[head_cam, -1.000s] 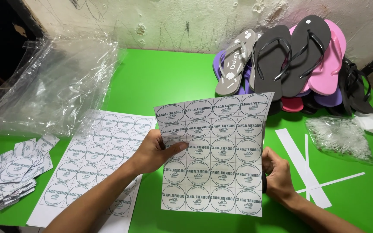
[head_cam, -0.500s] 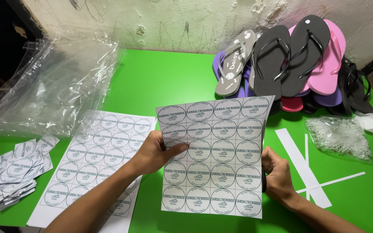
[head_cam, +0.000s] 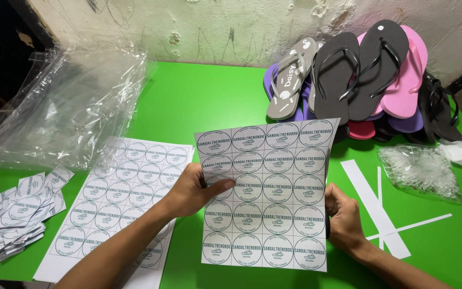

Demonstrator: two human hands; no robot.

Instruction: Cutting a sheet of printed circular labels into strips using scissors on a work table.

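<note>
A white paper sheet [head_cam: 266, 192] printed with rows of round labels is held upright above the green table [head_cam: 209, 101]. My left hand [head_cam: 191, 190] grips its left edge, thumb across the front. My right hand [head_cam: 343, 214] holds the right edge, mostly behind the sheet. A second printed label sheet [head_cam: 113, 198] lies flat on the table under my left forearm.
A heap of cut square labels [head_cam: 14, 208] lies at the left edge. Clear plastic bags [head_cam: 70, 104] are piled at the back left. Flip-flops [head_cam: 359, 80] in grey, black, pink and purple are stacked at the back right. White paper strips [head_cam: 372, 206] and a small plastic bag [head_cam: 421, 168] lie right.
</note>
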